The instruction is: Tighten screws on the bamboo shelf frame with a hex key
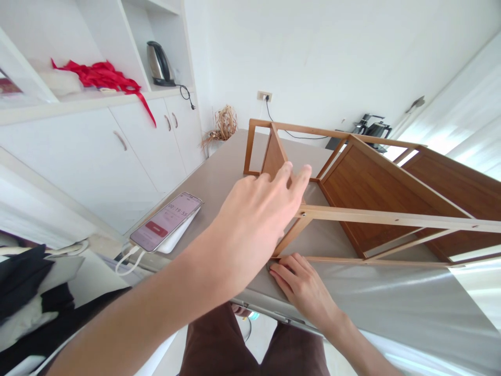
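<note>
A bamboo shelf rack point(376, 183) lies on its side on a grey table point(391, 303). My left hand point(254, 219) reaches over the rack's near end, fingers stretched out, fingertips touching the top of a slanted shelf panel point(274, 154) beside the upper rail point(391, 216). Nothing is held in it. My right hand point(301, 284) lies flat on the table close to the front edge, fingers apart, its fingertips at the rack's lower near corner point(276, 256).
A phone point(166, 220) showing a timer rests on a white power bank at the table's left edge, with a white cable hanging off. White cabinets point(129, 146) stand to the left, holding a kettle point(158, 63) and red ribbon point(105, 75). Dried grass point(223, 125) sits in the far corner.
</note>
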Demonstrator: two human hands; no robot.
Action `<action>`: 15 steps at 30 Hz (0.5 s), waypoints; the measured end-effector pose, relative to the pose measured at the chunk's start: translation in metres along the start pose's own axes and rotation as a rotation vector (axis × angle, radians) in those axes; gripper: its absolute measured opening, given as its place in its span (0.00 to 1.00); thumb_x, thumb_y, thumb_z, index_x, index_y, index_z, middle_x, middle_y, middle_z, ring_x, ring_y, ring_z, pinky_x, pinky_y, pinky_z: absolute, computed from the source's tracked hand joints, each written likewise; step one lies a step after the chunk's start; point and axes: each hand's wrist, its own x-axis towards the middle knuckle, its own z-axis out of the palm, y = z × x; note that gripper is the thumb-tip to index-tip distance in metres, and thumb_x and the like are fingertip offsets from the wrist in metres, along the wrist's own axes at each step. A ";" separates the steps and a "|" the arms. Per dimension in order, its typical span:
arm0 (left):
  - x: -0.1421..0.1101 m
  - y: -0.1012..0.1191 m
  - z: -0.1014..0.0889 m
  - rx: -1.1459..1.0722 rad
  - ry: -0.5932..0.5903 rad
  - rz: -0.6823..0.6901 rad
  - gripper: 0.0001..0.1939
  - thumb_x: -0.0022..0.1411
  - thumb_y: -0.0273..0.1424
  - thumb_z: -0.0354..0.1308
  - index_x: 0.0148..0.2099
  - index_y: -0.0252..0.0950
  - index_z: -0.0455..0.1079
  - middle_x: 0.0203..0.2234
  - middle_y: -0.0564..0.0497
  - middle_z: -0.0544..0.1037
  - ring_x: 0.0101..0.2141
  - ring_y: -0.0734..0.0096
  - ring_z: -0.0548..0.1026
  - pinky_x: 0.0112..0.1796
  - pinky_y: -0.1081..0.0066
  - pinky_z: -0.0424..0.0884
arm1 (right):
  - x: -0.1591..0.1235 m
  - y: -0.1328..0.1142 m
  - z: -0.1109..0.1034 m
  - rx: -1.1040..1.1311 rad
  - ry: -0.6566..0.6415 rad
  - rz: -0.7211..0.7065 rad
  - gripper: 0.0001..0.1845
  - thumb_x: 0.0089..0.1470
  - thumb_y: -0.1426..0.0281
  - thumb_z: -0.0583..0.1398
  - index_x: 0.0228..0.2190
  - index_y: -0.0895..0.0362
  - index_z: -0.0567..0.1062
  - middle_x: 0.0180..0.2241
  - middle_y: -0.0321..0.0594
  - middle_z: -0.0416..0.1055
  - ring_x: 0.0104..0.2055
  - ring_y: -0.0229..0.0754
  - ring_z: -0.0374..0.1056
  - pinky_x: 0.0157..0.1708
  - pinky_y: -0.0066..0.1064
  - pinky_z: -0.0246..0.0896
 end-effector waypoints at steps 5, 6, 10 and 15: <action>-0.065 0.015 -0.001 -0.203 0.445 -0.261 0.15 0.64 0.31 0.63 0.51 0.39 0.67 0.41 0.49 0.80 0.38 0.70 0.79 0.40 0.71 0.75 | -0.004 0.000 0.004 0.083 0.026 0.032 0.11 0.68 0.73 0.54 0.39 0.55 0.77 0.36 0.42 0.72 0.37 0.43 0.67 0.38 0.36 0.66; -0.079 0.025 0.008 -0.284 0.506 -0.309 0.11 0.62 0.29 0.65 0.44 0.41 0.67 0.32 0.56 0.79 0.31 0.76 0.78 0.35 0.77 0.73 | -0.005 0.001 0.005 0.096 0.031 0.033 0.10 0.68 0.73 0.55 0.39 0.55 0.77 0.36 0.42 0.72 0.37 0.43 0.67 0.38 0.36 0.66; -0.115 0.067 0.076 -0.475 0.257 -0.364 0.07 0.69 0.28 0.56 0.36 0.42 0.72 0.24 0.57 0.78 0.21 0.78 0.75 0.27 0.78 0.71 | -0.008 0.003 0.010 0.133 0.053 0.024 0.09 0.67 0.74 0.55 0.40 0.55 0.76 0.36 0.42 0.72 0.38 0.43 0.67 0.38 0.36 0.66; -0.108 0.078 0.137 -0.254 -0.243 -0.323 0.24 0.72 0.26 0.49 0.68 0.45 0.62 0.24 0.51 0.81 0.24 0.68 0.80 0.24 0.75 0.67 | -0.009 0.003 0.011 0.129 0.072 0.010 0.08 0.67 0.74 0.55 0.40 0.55 0.75 0.36 0.42 0.73 0.37 0.43 0.67 0.37 0.36 0.64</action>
